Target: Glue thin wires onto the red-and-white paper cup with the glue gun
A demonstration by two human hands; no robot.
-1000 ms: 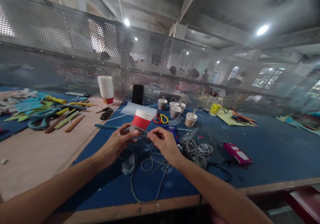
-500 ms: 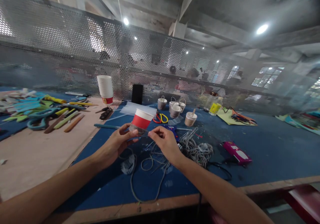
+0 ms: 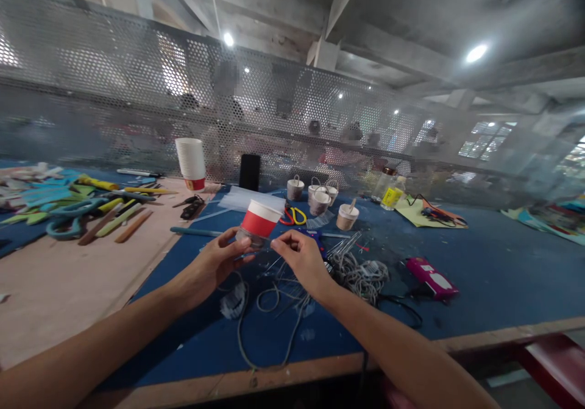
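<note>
My left hand (image 3: 222, 259) grips a red and white paper cup (image 3: 258, 219) by its lower part, where grey cord is wound round the base. The cup tilts slightly. Beside it, my right hand (image 3: 299, 256) pinches the grey cord (image 3: 267, 240) close to the cup. More of this cord hangs in a loose loop over the blue table top (image 3: 192, 348). To the right of my right hand lies a tangled heap of grey cord (image 3: 365, 275). Small cord-wrapped cups (image 3: 319, 202), some with handles, stand behind my hands.
Scissors with red and yellow handles (image 3: 298, 216) lie behind the held cup. A stack of paper cups (image 3: 191, 160), a black phone (image 3: 250, 172) and a yellow-labelled bottle (image 3: 393, 196) stand farther back. A magenta device (image 3: 432, 278) is at right; tools (image 3: 109, 214) lie at left.
Hardly anything differs. The view has shifted very slightly, and both hands keep the same hold on the cup and the cord.
</note>
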